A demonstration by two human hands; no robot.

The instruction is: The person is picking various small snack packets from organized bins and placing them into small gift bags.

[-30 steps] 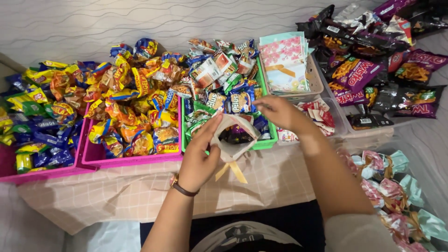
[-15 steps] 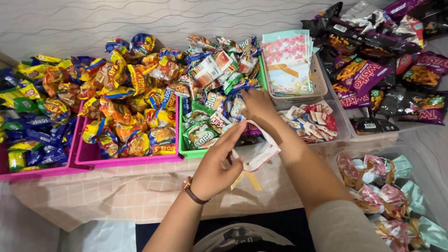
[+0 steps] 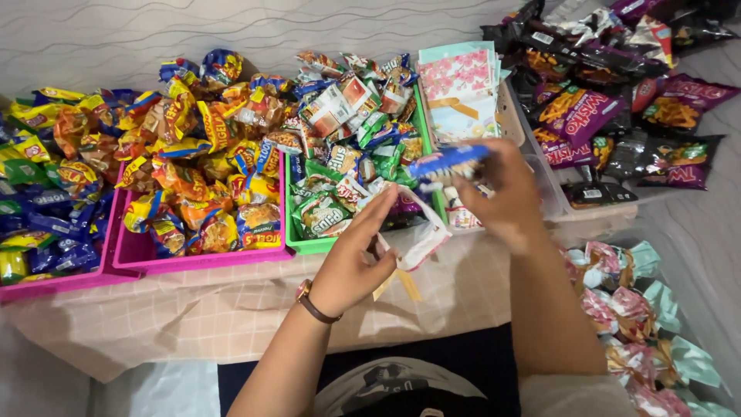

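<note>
Blue snack packet [image 3: 448,162] sits pinched in the right hand [image 3: 505,197] fingers just above the small white bag [image 3: 413,232] that the left hand [image 3: 355,259] fingers pinch open, so filling looks underway, needing a careful drop inside.

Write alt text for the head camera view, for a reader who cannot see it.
A person's left hand holds open a small white gift bag while the right hand lifts a blue snack packet above it. Behind, on a checked cloth, stand pink trays and a green tray heaped with wrapped snacks.
</note>
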